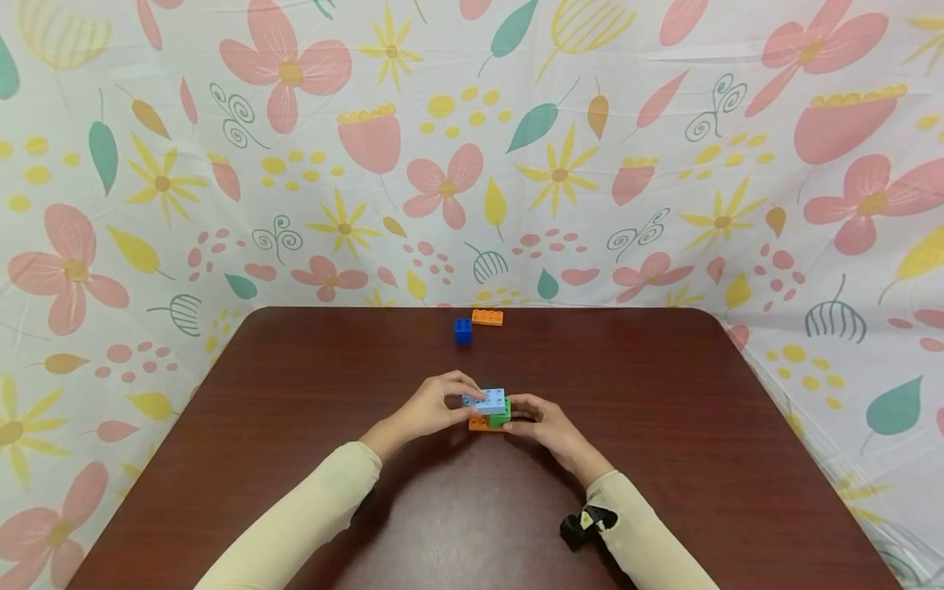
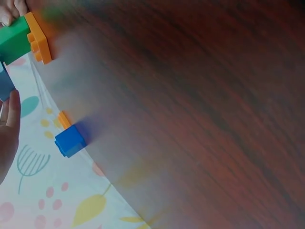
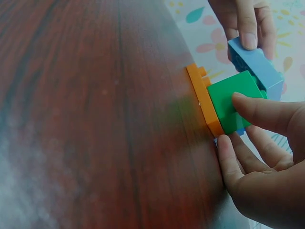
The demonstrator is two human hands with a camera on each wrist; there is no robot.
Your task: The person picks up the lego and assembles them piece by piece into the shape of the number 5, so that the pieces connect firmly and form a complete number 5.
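Right wrist only: I see the orange plate (image 3: 204, 102) beneath the green brick (image 3: 231, 101).
Hands: left hand (image 1: 431, 406) pinches the light-blue brick (image 1: 487, 401); right hand (image 1: 542, 422) grips green.

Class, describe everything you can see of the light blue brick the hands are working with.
The light blue brick is a studded plastic block, glossy and wider than the green brick it sits on, above a flat orange plate on the table. The left hand pinches its left side; the right hand holds the green brick.
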